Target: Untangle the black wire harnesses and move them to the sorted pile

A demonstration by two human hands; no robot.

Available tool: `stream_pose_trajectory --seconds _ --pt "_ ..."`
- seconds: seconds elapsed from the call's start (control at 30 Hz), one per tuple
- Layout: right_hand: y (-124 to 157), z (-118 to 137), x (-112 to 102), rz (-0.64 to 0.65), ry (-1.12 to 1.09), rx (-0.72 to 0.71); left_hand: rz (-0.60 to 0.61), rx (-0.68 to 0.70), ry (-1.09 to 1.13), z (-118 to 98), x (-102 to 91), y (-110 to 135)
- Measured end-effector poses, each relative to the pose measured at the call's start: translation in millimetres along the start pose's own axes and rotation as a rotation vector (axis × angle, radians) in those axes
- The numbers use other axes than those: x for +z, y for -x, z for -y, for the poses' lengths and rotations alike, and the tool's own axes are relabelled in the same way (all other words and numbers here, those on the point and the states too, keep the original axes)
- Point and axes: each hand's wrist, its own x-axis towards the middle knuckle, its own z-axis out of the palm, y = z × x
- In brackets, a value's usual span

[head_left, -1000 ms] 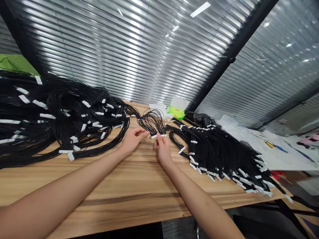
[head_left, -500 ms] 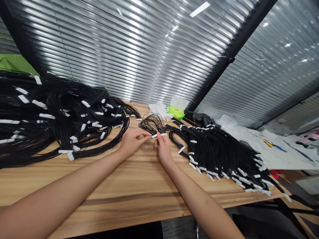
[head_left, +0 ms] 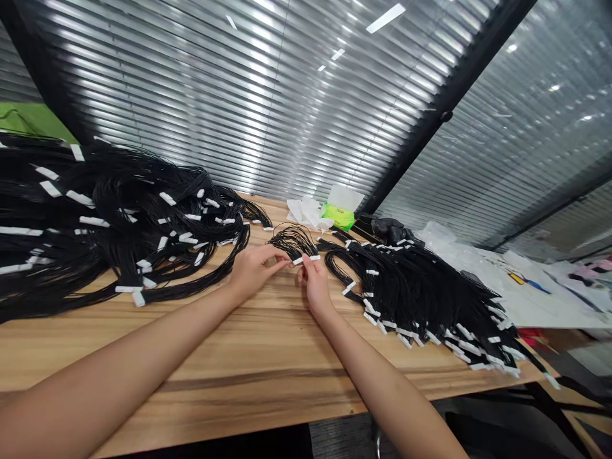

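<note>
A small bundle of thin black wires point(head_left: 292, 240) lies looped on the wooden table in front of me, its near end gathered in a white strip point(head_left: 313, 258). My right hand point(head_left: 315, 285) is closed on this strip, thumb on top. Just left of it, my left hand point(head_left: 253, 269) pinches with thumb and forefinger at the strip's left end. What sits between those fingertips is too small to make out.
A large heap of black wire bundles point(head_left: 115, 204) with white ends covers the table's left side. Another pile of bundles point(head_left: 421, 293) lies at the right. Behind my hands are crumpled white tissues point(head_left: 306, 211) and a green packet point(head_left: 338, 217). The wooden table point(head_left: 248, 370) ends near my forearms.
The looped wires beyond my fingers have sunk a little lower and flattened. Both hands keep almost the same place and grip.
</note>
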Motion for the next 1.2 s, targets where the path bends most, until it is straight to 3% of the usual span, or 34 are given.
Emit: stream_pose_trajectory --seconds 0.9,1.2 --pt "-2.5 -1.6 -1.9 0.016 0.032 0.040 -0.005 0.032 0.030 2.1 2.0 2.6" --pt "-6.0 -2.6 -2.5 0.021 0.030 0.077 0.159 0.055 -0.090 1.4 2.5 -2.4"
